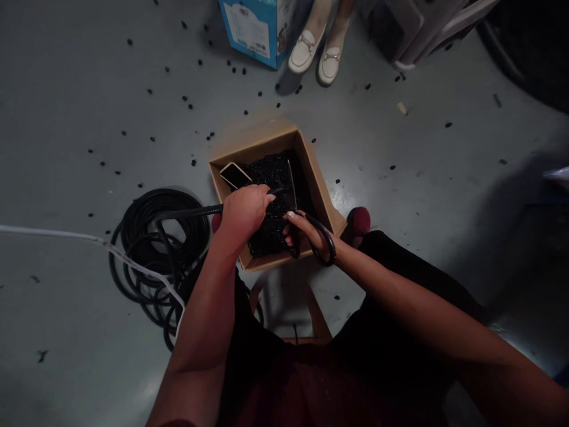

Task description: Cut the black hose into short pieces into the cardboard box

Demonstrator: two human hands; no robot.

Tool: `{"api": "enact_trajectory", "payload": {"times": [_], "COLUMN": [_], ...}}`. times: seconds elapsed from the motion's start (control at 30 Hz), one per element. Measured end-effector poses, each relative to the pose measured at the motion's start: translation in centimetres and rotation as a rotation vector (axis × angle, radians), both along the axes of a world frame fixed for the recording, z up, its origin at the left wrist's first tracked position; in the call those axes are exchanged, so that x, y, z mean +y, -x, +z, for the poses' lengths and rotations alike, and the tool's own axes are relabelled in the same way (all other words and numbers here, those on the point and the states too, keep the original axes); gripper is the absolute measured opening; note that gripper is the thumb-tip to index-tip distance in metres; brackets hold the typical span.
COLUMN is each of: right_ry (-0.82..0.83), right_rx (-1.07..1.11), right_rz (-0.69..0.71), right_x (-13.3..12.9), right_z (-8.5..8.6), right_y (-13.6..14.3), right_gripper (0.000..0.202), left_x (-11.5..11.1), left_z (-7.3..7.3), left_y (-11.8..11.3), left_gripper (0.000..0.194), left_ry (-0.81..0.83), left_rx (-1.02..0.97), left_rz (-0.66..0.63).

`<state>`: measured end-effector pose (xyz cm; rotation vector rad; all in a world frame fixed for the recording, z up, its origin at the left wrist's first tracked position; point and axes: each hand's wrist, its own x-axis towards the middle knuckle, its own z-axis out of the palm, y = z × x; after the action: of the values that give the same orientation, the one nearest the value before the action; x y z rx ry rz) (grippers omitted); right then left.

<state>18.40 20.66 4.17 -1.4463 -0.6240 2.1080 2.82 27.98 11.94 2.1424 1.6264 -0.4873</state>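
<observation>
My left hand is closed around a black corrugated tube, whose end sticks out past my fingers over the box. In my right hand is a pair of large scissors with black loop handles, the blades pointing up the view beside the tube's end. Whether the blades touch the tube I cannot tell. Both hands are above an open cardboard box full of small black pieces. A dark, flat, rectangular object with a light rim leans in the box's left corner.
Coiled black tubing lies on the floor at left, with a white cable crossing it. Small black bits are scattered over the floor. Beyond the box are a blue carton, another person's white shoes and a grey plastic stool.
</observation>
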Motion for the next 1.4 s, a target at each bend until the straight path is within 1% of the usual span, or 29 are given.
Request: {"api": "enact_trajectory", "payload": {"times": [0.1, 0.27, 0.5, 0.83, 1.03, 1.13, 1.4], "right_ry": [0.006, 0.009, 0.014, 0.026, 0.005, 0.006, -0.014], "right_rx": [0.006, 0.027, 0.044, 0.067, 0.025, 0.012, 0.007], "right_rz": [-0.013, -0.042, -0.014, 0.032, 0.029, 0.041, 0.07], "right_x": [0.0, -0.6, -1.3, -2.1, -2.7, -2.9, -3.1], "right_z": [0.3, -0.3, -1.0, -1.3, -1.8, -1.7, -1.3], "right_y": [0.1, 0.4, 0.8, 1.1, 1.4, 1.5, 1.3], "right_gripper": [0.042, 0.042, 0.039, 0.035, 0.034, 0.034, 0.031], "left_x": [0.1, 0.0, -0.2, 0.0, -0.2, -0.2, 0.0], "left_z": [0.1, -0.2, -0.6, -0.6, -1.5, -1.8, -1.2], "left_y": [-0.1, 0.0, -0.1, 0.5, 0.9, 1.0, 0.7], "left_gripper": [0.038, 0.039, 0.038, 0.037, 0.034, 0.034, 0.034], "left_ry": [0.02, 0.031, 0.076, 0.127, 0.101, 0.105, 0.189], "left_rx": [0.028, 0.058, 0.093, 0.121, 0.119, 0.124, 0.137], "left_rz": [-0.006, -0.019, -0.024, -0.057, -0.079, -0.089, -0.084]}}
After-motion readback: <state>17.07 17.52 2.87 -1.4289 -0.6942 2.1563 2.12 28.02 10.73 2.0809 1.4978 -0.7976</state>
